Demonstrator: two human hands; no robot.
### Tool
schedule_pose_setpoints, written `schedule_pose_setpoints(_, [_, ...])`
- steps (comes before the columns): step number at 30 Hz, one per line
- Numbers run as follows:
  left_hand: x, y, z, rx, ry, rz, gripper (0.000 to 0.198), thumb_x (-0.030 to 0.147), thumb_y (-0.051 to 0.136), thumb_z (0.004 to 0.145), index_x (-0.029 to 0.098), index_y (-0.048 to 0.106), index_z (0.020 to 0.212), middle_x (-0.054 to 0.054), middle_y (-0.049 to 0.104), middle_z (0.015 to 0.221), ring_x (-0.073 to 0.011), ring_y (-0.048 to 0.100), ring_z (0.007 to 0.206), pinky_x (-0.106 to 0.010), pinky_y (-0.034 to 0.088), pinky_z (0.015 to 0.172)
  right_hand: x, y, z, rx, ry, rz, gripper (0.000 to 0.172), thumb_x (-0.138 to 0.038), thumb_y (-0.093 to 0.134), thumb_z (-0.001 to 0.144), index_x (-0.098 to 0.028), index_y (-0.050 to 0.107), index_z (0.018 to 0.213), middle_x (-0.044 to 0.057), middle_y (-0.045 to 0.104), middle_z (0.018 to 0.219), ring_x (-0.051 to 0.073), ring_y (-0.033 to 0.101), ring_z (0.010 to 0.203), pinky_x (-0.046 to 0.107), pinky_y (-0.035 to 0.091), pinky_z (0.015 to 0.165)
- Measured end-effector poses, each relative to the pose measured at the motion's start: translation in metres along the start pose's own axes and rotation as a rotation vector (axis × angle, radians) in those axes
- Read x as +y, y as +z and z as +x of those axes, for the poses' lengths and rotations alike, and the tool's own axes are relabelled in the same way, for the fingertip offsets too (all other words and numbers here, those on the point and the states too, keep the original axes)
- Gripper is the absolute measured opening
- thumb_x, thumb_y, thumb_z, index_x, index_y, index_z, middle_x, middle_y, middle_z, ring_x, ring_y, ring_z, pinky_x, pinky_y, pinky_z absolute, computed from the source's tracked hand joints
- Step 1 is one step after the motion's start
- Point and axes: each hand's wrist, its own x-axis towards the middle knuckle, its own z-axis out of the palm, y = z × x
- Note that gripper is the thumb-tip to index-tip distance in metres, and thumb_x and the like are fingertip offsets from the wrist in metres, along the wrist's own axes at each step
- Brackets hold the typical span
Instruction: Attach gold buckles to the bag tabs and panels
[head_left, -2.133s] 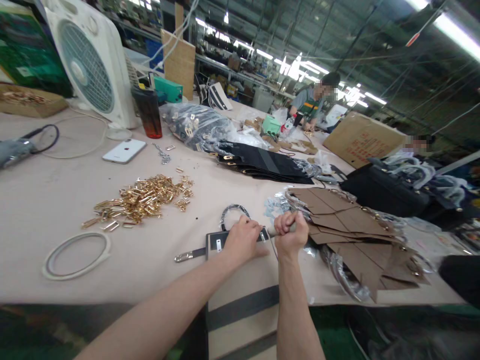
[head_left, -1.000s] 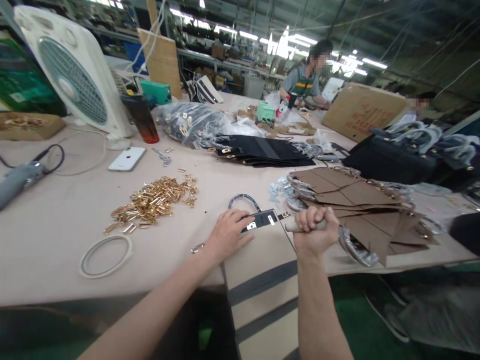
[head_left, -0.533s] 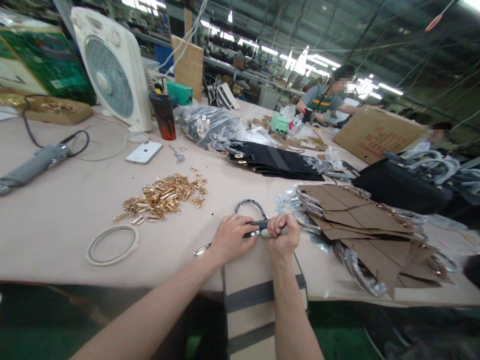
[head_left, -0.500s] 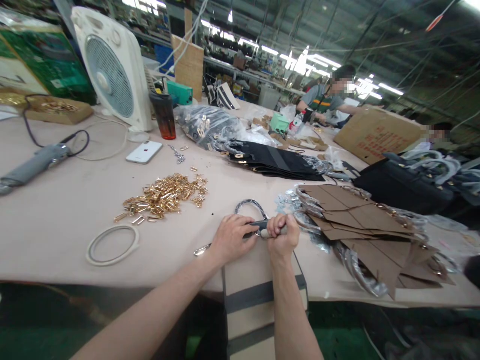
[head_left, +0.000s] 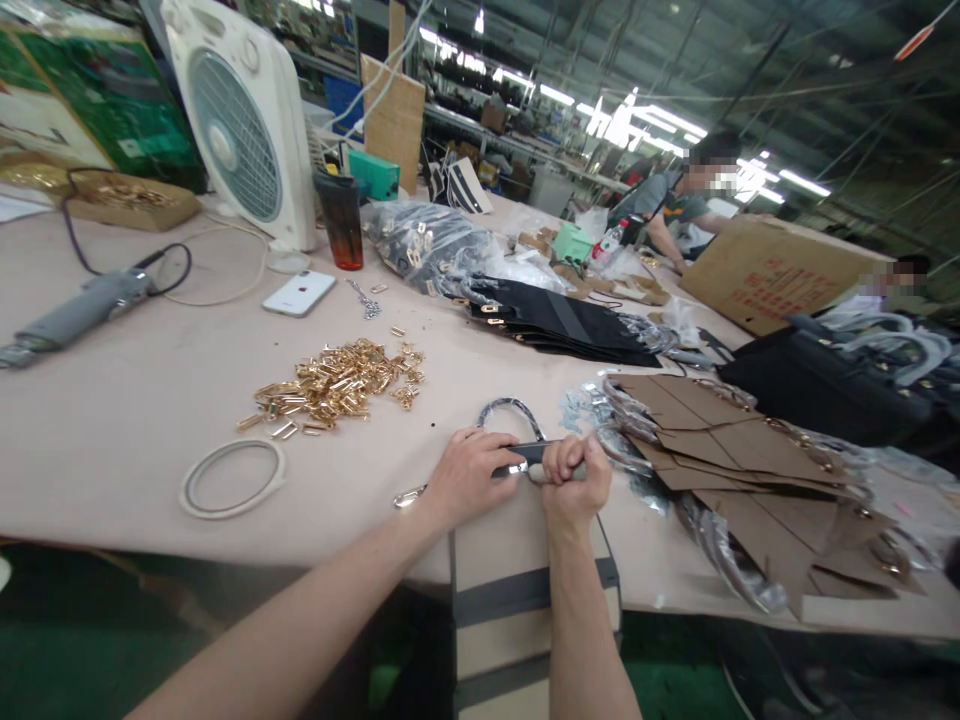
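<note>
A beige bag panel with dark stripes (head_left: 499,560) hangs over the front edge of the table towards me. My left hand (head_left: 478,470) grips its dark top edge, with the fingers bent over it next to a shiny metal clasp piece (head_left: 517,468). My right hand (head_left: 574,475) is closed in a fist around a tool with a pale handle (head_left: 537,473); its tip is hidden near the clasp piece. Behind both hands arches a plastic-wrapped bag handle (head_left: 514,404). Left of my left hand, a small metal buckle (head_left: 409,497) sticks out.
Gold metal fittings (head_left: 341,385) lie in a heap, with a tape roll (head_left: 232,478) in front. A phone (head_left: 299,293), power screwdriver (head_left: 82,315), cup (head_left: 339,220) and fan (head_left: 240,130) stand or lie left. Brown panels (head_left: 735,450) are stacked right. A co-worker (head_left: 675,205) is behind.
The view has shifted slightly, so most things sit a little further right. Both hands keep their hold at the panel's top edge. The co-worker's arm has moved down beside the cardboard box.
</note>
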Motion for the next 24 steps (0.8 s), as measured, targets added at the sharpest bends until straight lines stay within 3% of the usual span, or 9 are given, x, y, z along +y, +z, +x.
schedule_pose_setpoints(5, [-0.002, 0.0, 0.005, 0.013, -0.057, -0.038, 0.023, 0.028, 0.074, 0.085, 0.035, 0.08, 0.107, 0.004, 0.074, 0.129, -0.022, 0.068, 0.114, -0.043, 0.043, 0.107, 0.003, -0.001, 0.003, -0.001, -0.012, -0.008, 0.041, -0.037, 0.054, 0.095, -0.021, 0.041, 0.06, -0.008, 0.033, 0.049, 0.007, 0.027, 0.038, 0.023, 0.023, 0.04])
schedule_pose_setpoints(24, [0.0, -0.003, 0.007, 0.01, -0.068, -0.01, 0.021, 0.027, 0.072, 0.087, 0.032, 0.077, 0.107, 0.003, 0.075, 0.127, -0.0224, 0.069, 0.113, -0.043, 0.041, 0.106, 0.011, -0.001, 0.005, -0.035, -0.073, 0.004, 0.038, -0.035, 0.053, 0.095, -0.021, 0.045, 0.061, -0.008, 0.034, 0.048, 0.007, 0.028, 0.036, 0.021, 0.024, 0.038])
